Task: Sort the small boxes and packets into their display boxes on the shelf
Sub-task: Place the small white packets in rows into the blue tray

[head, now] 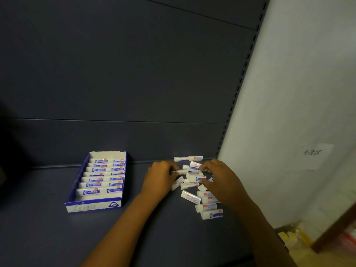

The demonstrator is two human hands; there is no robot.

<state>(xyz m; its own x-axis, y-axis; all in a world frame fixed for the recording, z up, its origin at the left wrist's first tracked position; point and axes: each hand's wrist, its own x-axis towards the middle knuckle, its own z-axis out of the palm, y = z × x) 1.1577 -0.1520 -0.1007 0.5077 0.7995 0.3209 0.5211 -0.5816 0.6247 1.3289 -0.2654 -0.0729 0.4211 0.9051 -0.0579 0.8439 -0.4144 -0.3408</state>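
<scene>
While both hands work in the loose pile (196, 187) toward the shelf's (57, 237) back right corner, the display box (96, 206) well to the left already holds about seven rows of packets. Roughly a dozen packets are left to sort, so I judge the task around halfway. The left hand (161, 178) pinches one packet (179, 172) in curled fingers; the right hand (221, 180) curls over the pile, though whether it grips anything I cannot tell. The box front reads "2B"; a paper sign (316, 156) on the wall is blurred.
</scene>
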